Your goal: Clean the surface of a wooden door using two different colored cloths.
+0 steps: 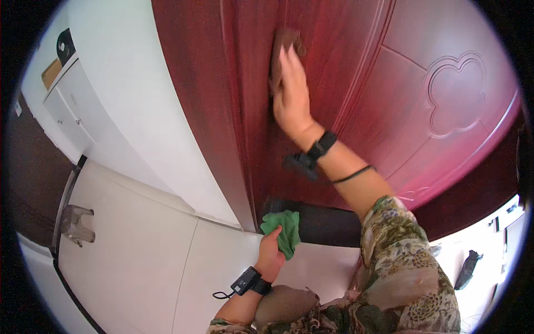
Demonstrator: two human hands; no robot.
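One upright fisheye view, head-worn, looks down and forward at a red wooden door close by, the pale floor farther below, straight edges bending rimward.

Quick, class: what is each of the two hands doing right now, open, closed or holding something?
Left hand: closed, holding a green cloth.
Right hand: open, pressing a brown cloth on the red door.

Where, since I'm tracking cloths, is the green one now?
In the head view, the green cloth is below centre, in the left hand, near the dark strip at the bottom of the red door.
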